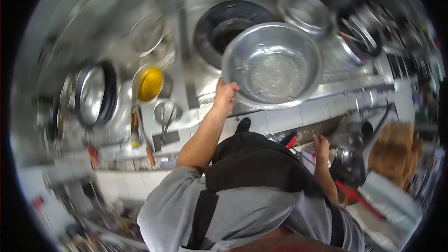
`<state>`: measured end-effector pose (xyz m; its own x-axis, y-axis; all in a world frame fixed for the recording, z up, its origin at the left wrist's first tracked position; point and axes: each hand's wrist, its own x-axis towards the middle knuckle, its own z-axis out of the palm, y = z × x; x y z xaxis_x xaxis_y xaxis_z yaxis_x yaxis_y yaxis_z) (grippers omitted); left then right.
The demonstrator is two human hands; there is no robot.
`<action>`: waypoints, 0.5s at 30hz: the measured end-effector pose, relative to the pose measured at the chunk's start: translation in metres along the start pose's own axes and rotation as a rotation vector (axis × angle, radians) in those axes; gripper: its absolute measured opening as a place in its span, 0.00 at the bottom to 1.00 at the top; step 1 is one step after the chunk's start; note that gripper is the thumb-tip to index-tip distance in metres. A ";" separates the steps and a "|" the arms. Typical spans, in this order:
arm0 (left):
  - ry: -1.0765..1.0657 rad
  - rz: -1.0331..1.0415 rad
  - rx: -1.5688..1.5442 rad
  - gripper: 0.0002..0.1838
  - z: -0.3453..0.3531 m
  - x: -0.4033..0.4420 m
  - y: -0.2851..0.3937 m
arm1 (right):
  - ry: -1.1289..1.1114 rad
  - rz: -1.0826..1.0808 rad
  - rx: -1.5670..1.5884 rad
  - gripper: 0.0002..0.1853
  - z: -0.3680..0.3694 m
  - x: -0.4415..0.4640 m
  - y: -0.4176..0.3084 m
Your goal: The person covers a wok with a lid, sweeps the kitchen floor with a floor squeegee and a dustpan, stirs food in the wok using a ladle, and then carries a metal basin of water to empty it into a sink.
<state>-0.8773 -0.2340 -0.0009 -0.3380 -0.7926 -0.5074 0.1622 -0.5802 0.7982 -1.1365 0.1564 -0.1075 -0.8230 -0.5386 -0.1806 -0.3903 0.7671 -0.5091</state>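
Note:
My left hand (227,94) is closed on the near left rim of a large steel mixing bowl (275,67). Clear liquid seems to lie in the bottom of the bowl. The bowl overlaps a black round wok burner (210,30) on the steel stove and reaches over its front edge. Low on the right, away from the bowl, my right hand (321,147) hangs with loosely bent fingers slightly apart, and I see nothing in it.
A steel pot (303,11) sits behind the bowl. Left are a container of yellow liquid (150,84), a small pot with utensils (165,112) and stacked pans (95,95). Wooden boards (392,147) and a red-handled item (359,199) are at right.

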 end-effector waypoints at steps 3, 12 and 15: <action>0.012 0.046 0.054 0.17 0.031 0.046 0.022 | 0.036 0.196 -0.031 0.18 0.003 -0.034 0.038; -0.062 0.237 0.266 0.06 0.248 0.244 0.083 | 0.153 0.671 -0.157 0.19 0.001 -0.190 0.048; 0.121 0.326 0.389 0.16 0.314 0.273 0.071 | 0.218 1.063 0.207 0.18 -0.020 -0.217 -0.016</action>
<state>-1.2490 -0.4332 0.0188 -0.2141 -0.9499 -0.2277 -0.1229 -0.2051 0.9710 -0.9601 0.2683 -0.0437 -0.7611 0.4493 -0.4678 0.6190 0.7185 -0.3171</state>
